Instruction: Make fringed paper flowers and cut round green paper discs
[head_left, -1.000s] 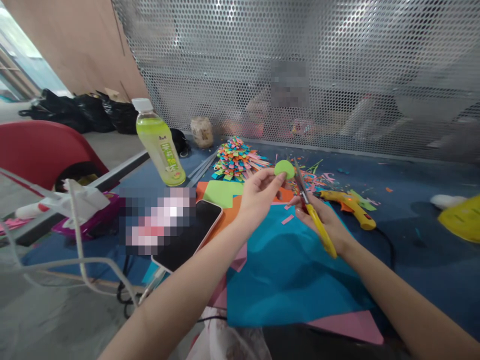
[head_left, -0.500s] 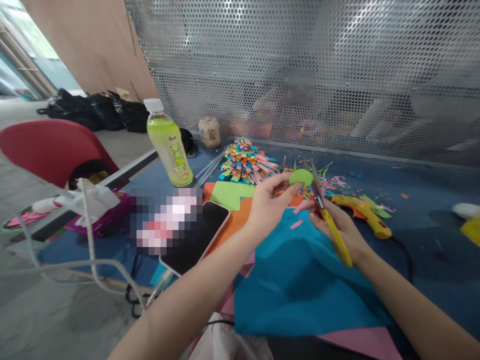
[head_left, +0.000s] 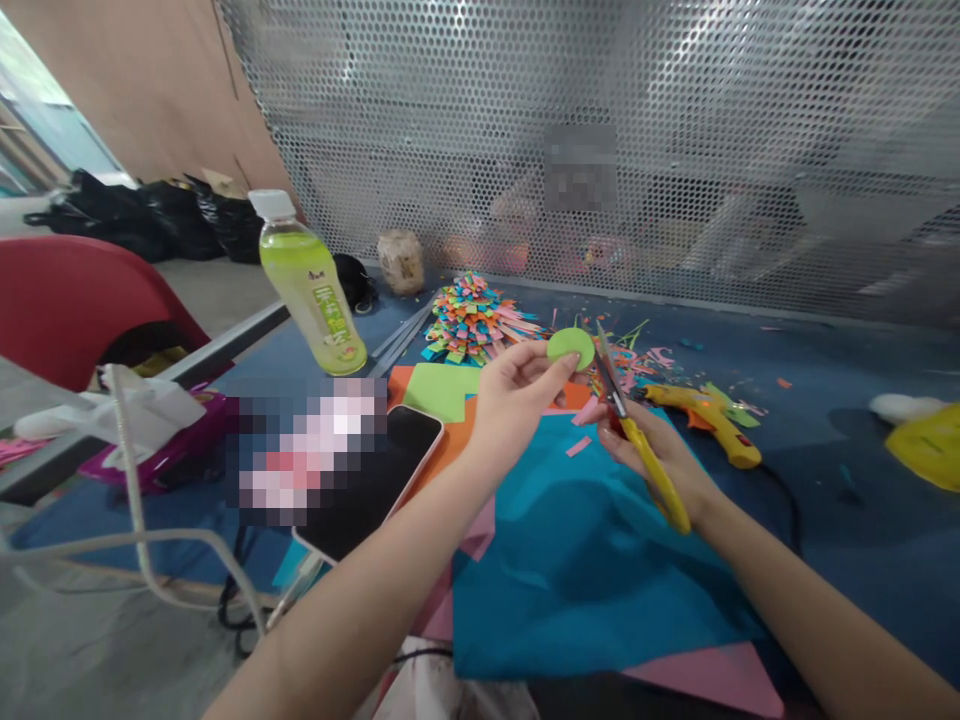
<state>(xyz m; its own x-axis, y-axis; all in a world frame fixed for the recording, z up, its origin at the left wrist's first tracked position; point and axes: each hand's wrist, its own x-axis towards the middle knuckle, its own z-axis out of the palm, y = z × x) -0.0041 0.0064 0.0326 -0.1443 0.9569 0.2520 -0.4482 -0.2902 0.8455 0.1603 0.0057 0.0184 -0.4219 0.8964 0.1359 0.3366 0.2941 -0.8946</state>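
Pinched between the thumb and fingers of my left hand is a round green paper disc. My right hand grips yellow-handled scissors, their blades pointing up and away beside the disc's right edge. Whether the blades touch the disc I cannot tell. Below both hands lies a large blue sheet, with small pink strips on it. Behind my left hand stands a cone-shaped pile of colourful paper fringes. Paper scraps are scattered beyond the scissors.
A yellow glue gun with a black cord lies right of my right hand. On the left are a phone, a drink bottle and a purple tissue box. A perforated metal panel borders the table's back.
The whole view has shifted, so things appear further left. Both hands keep their hold on the disc and scissors, and the disc is turned slightly.
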